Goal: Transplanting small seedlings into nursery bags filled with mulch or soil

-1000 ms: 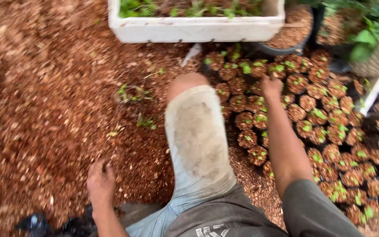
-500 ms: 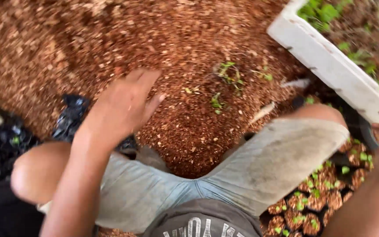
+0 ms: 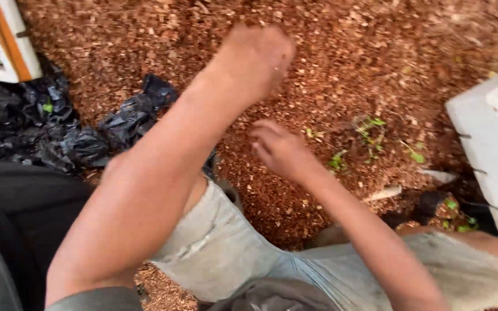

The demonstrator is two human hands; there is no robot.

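The left hand (image 3: 257, 57) was raised over the heap of reddish-brown wood-chip substrate (image 3: 376, 52) in the upper middle of the frame; its fingers were curled together in a loose fist, but the hand was blurred and whether it enclosed any chips could not be told. The right hand (image 3: 278, 151) was lower, in the centre of the frame, with the fingers bent and a little apart, close over the substrate or touching it; nothing was seen held in it.

The substrate filled most of the upper half of the frame; it looked loose, dry and light, made of small crumbly pieces, so probably it would run out between open fingers and is better scooped with a cupped palm than pinched. Some small green seedlings (image 3: 370, 128) lay on it just right of the right hand; they seemed soft and fragile, with thin stems, and probably should be taken low at the stem, gently.

At the left of the frame lay a pile of crumpled black plastic nursery bags (image 3: 36, 129); these looked thin, limp and slippery. A white foam box (image 3: 485, 138) stood at the right edge, another white box (image 3: 7, 40) in the upper left corner; a filled bag with a sprout (image 3: 448, 210) stood below the right box, beside the person's knee.
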